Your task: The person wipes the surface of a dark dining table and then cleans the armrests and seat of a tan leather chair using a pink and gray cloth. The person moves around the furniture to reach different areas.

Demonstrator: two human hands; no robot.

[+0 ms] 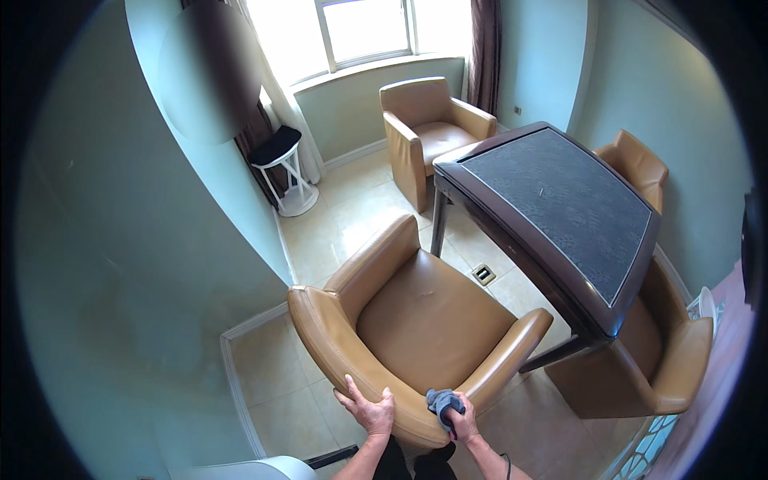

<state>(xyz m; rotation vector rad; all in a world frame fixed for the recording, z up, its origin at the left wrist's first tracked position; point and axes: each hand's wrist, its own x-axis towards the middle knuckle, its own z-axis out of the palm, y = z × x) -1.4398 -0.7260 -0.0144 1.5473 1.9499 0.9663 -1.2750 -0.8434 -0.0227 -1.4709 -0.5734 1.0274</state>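
A tan leather armchair [436,320] stands right before me, its back toward me. My left hand [370,410] rests on the top of its backrest with the fingers spread. Bunched in my right hand [462,420] is a grey-blue cloth [442,402], which touches the backrest near the right armrest. The fingers of that hand are wrapped round the cloth. A dark band circles my right wrist.
A dark square table [560,200] with a black top stands beyond the chair to the right. Other tan armchairs [436,120] surround it. A small white stand [296,188] with a black top is by the curtain. A floor socket [483,275] lies near the table leg.
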